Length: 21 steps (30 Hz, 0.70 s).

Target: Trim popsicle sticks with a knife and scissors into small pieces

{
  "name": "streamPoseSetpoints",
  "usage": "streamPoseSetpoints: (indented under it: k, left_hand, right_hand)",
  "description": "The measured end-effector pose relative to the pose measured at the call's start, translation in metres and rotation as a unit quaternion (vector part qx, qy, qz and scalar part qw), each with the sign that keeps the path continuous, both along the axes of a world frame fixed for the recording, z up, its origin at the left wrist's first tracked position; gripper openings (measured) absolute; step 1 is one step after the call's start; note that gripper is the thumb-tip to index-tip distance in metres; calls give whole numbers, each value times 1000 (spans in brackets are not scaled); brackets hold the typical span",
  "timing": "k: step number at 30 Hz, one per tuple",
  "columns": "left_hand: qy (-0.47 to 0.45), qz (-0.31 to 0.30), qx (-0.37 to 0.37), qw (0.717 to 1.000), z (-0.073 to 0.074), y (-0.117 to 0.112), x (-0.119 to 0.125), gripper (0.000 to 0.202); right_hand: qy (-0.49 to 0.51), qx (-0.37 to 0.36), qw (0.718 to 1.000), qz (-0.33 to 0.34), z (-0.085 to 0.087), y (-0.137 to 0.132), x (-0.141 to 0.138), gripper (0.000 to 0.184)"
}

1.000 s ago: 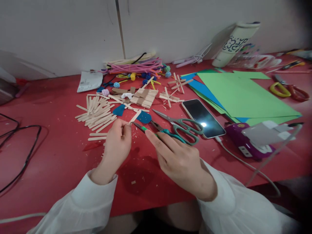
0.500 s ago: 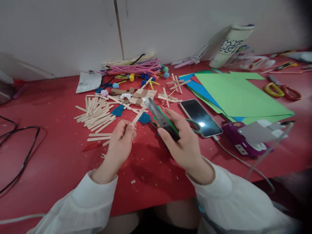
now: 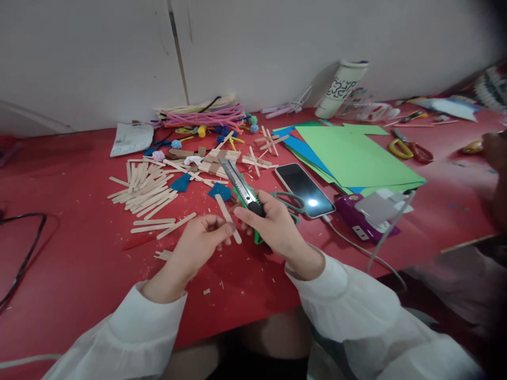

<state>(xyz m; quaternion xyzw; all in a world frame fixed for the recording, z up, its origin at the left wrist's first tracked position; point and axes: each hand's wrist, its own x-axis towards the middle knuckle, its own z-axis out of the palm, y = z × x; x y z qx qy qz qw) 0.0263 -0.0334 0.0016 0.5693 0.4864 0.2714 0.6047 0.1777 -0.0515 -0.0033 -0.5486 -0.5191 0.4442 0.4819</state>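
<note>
My left hand (image 3: pixel 200 240) pinches a short wooden craft stick (image 3: pixel 227 216) that tilts up and to the left. My right hand (image 3: pixel 273 228) is wrapped round a green utility knife (image 3: pixel 242 189), its blade end pointing away from me toward the stick pile. Both hands hover just above the red table (image 3: pixel 79 253), close together near its front edge. A loose heap of wooden sticks (image 3: pixel 148 187) lies to the left, and a glued stick panel (image 3: pixel 216 161) sits behind my hands.
Teal-handled scissors (image 3: pixel 288 199), a phone (image 3: pixel 304 189), a purple device (image 3: pixel 358 216) with a white cable, and green and blue paper sheets (image 3: pixel 350 155) lie to the right. Pipe cleaners (image 3: pixel 206 116) and pompoms line the wall. A black cable (image 3: pixel 24 253) loops at left.
My right hand lifted the utility knife off the table, then brought it in toward the stick. The left hand turned the stick. My head has swung right, shifting everything left in view.
</note>
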Motion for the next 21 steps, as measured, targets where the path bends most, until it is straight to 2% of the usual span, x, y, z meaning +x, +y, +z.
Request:
streamPoseSetpoints:
  k: [2,4,7,10,12,14,16,17,19,21]
  left_hand:
    - [-41,45,-6,998,-3,0,0,22]
    - [-58,56,-2,997,-3,0,-1,24]
    - [-31,44,6,999,4,0,-9,26]
    - [14,60,24,998,14,1,-24,22]
    - [60,14,33,998,17,1,-35,17]
    - [112,-32,38,992,16,-2,-44,15]
    - [206,-49,92,973,13,-7,-49,16]
    - [271,-53,131,952,12,-10,-50,17]
    - [387,-65,195,899,10,-16,-52,22]
    - [447,-69,226,863,8,-21,-51,22]
  right_hand:
    - [-38,-6,999,11,3,-4,0,27]
    - [-73,-13,997,22,7,-7,1,23]
    - [-98,-26,993,63,13,-10,6,20]
    - [-117,-48,982,142,17,-12,15,20]
    - [-148,-51,972,174,15,-15,18,19]
    - [-202,-29,968,146,12,-19,20,19]
    - [-260,12,962,81,7,-26,22,26]
    - [-284,34,957,53,5,-31,23,32]
    - [-307,66,949,39,2,-44,26,40]
    - [-324,92,941,38,1,-59,30,39]
